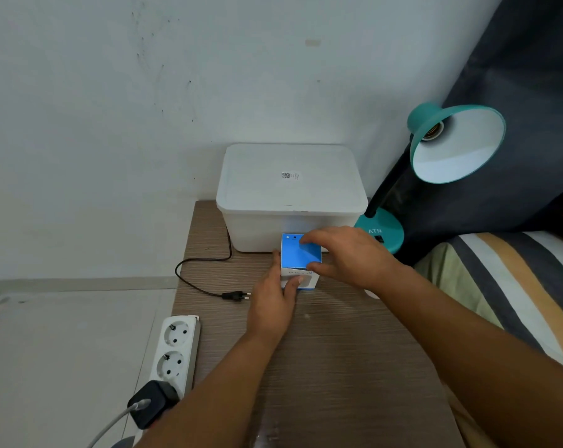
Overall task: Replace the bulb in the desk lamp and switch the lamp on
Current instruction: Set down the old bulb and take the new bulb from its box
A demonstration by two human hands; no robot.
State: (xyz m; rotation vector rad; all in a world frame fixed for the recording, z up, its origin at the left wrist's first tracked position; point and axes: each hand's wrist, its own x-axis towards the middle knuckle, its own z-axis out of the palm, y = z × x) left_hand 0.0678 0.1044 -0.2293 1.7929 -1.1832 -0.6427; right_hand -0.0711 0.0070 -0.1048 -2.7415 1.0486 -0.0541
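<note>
1. Both hands are on the bulb box: the left hand grips its left side, thumb curled across the white front face, while the right hand pinches its blue top, fingers on the far part and thumb at the near right corner.
2. That box, blue on top and white in front (its print is too blurred to read), stands on the wooden table, touching or just in front of the white lidded container.
3. To the right, the teal desk lamp stands with its base at the table's far right corner, just beside the container; its shade tilts toward the camera and shows a bare socket with no bulb in it.
4. Its black cord loops across the table's left part and ends in a plug lying loose on the wood, near the left hand.
5. At the table's left edge lies a white power strip, two sockets free, a black adapter plugged into its near end.
6. On the right, a striped bedcover lies beside the table.
</note>
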